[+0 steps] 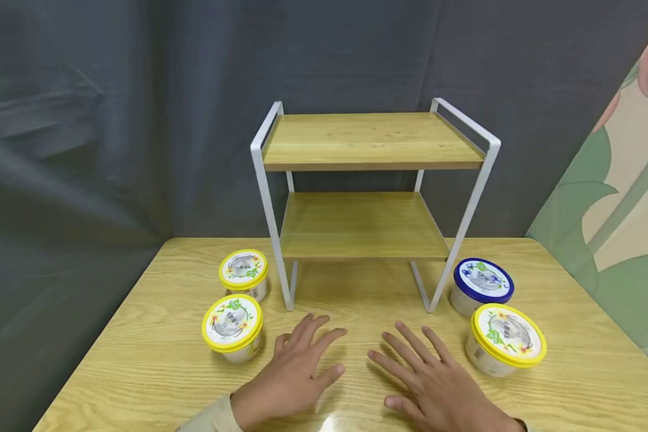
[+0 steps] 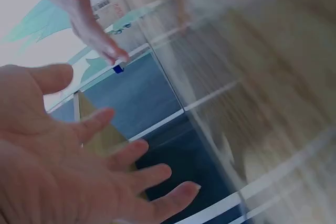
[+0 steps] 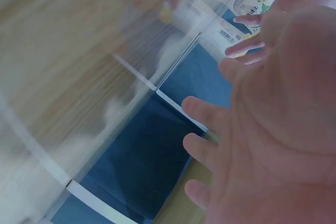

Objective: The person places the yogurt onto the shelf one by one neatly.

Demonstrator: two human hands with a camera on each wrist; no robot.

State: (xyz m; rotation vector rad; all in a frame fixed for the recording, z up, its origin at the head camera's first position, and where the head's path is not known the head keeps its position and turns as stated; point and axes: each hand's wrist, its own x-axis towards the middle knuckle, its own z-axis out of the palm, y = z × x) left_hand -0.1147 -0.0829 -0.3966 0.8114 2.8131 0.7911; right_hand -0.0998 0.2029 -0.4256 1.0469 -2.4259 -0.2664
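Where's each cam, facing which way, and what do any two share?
Head: worn on the head, facing forward and down at the shelf, tubs, left hand and right hand; left sleeve shows.
Left wrist: on that wrist, facing past the left hand's palm; right hand at upper left.
Right wrist: on that wrist, facing past the right hand's palm; left hand at upper right.
Wrist views share both hands.

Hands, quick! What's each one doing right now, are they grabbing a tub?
Left hand: open, fingers apart, holding nothing.
Right hand: open, fingers spread, holding nothing.
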